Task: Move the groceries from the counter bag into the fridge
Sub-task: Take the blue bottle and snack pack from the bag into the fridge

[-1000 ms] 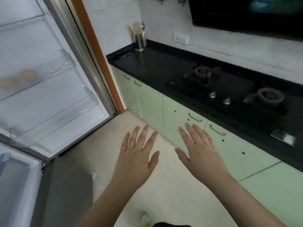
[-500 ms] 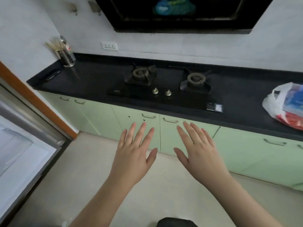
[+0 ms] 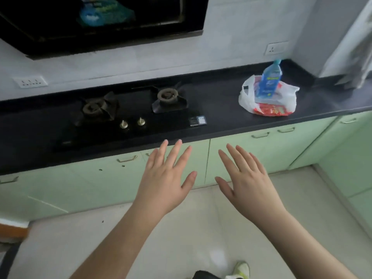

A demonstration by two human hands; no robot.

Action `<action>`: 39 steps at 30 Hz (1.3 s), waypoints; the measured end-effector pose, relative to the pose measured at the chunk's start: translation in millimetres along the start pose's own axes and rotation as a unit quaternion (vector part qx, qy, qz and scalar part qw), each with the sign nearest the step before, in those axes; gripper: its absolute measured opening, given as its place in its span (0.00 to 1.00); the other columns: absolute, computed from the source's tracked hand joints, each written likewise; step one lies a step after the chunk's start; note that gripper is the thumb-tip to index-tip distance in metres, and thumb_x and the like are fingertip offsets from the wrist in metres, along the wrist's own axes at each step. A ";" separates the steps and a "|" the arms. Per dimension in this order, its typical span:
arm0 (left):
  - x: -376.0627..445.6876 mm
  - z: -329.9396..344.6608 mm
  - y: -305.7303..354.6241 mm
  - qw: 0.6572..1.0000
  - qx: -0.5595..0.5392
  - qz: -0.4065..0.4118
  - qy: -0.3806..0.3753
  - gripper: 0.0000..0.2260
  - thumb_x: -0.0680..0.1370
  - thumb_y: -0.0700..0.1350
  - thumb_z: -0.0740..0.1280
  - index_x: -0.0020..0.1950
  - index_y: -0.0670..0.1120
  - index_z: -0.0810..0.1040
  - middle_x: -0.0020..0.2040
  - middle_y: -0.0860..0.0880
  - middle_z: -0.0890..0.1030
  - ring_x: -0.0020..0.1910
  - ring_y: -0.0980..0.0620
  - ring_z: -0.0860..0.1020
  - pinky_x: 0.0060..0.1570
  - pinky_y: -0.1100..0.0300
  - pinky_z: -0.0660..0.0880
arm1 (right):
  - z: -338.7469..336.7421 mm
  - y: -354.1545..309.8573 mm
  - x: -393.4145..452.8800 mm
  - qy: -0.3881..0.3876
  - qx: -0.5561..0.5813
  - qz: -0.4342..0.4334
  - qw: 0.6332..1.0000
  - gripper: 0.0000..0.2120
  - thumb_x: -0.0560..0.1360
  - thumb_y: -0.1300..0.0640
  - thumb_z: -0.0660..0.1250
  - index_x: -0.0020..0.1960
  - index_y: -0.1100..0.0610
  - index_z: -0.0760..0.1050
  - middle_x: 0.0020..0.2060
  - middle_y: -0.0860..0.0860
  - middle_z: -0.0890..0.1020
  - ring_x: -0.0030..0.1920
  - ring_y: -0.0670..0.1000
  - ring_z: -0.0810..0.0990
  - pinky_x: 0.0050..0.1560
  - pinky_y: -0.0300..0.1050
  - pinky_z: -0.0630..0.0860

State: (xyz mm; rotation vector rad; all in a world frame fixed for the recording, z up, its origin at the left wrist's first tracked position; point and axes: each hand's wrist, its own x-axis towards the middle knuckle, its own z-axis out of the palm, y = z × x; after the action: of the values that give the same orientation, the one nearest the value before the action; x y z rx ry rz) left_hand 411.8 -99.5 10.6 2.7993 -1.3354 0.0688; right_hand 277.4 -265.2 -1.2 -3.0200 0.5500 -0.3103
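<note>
two bare hands hover side by side in the near middle of the scene, palms down over the pale floor (image 3: 181, 234), in front of the green cupboards (image 3: 231, 158). the left hand (image 3: 165, 182) has its fingers (image 3: 174, 152) straight and a little spread, the thumb out to the right; it holds nothing. the right hand (image 3: 247, 186) is the same, fingers fanned and thumb out to the left, and it holds nothing either. the two thumbs point at each other with a gap between them. the tips of the left hand's fingers overlap the front edge of the black counter (image 3: 221, 109) in the picture; whether they touch it i cannot tell.

the bag (image 3: 285, 97) sits on the counter at the far right, well apart from both hands. it is thin white plastic, slumped open. a blue bottle (image 3: 268, 81) stands up out of it, leaning slightly, and a red packet (image 3: 270, 110) shows through the near side of the plastic. what else is inside is too blurred to make out.

left of the bag, set into the counter, is a black stove (image 3: 128, 113) with two burners and two brass knobs (image 3: 131, 123) near its front edge. a small dark card-like thing (image 3: 197, 120) lies at the stove's right near corner. a black hood (image 3: 100, 23) hangs above the stove on the far wall. a white socket (image 3: 276, 48) is on the wall above the bag, and another socket plate (image 3: 30, 81) is on the wall at the far left. a shoe (image 3: 241, 269) shows at the bottom edge.
</note>
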 end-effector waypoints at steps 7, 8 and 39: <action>64.9 -8.3 81.0 0.996 -0.007 0.090 0.013 0.29 0.79 0.64 0.42 0.79 0.55 0.51 0.80 0.51 0.51 0.79 0.44 0.47 0.76 0.46 0.47 | -20.9 83.0 -17.4 0.018 -0.024 0.100 0.995 0.30 0.78 0.41 0.55 0.75 0.54 0.61 0.74 0.55 0.65 0.74 0.56 0.62 0.73 0.52 0.57; 73.9 -8.7 94.3 0.995 -0.009 0.100 0.016 0.29 0.79 0.63 0.42 0.79 0.55 0.52 0.80 0.50 0.52 0.79 0.44 0.47 0.76 0.46 0.46 | -24.9 96.6 -19.3 0.019 -0.026 0.110 0.993 0.30 0.78 0.41 0.55 0.75 0.54 0.61 0.74 0.54 0.65 0.74 0.56 0.62 0.73 0.52 0.57; 299.5 24.9 221.7 0.990 -0.049 0.128 0.029 0.29 0.79 0.60 0.47 0.77 0.50 0.60 0.77 0.51 0.63 0.77 0.45 0.57 0.75 0.46 0.55 | -8.7 320.2 87.2 0.028 0.015 0.150 0.988 0.32 0.78 0.41 0.58 0.77 0.53 0.57 0.75 0.51 0.64 0.75 0.53 0.62 0.75 0.50 0.54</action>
State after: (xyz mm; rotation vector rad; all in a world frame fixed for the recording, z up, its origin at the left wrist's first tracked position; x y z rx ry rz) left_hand 428.2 -472.5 6.4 2.5124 -1.6277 0.0894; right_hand 245.6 -595.6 -5.5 -2.8502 0.9785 -0.3797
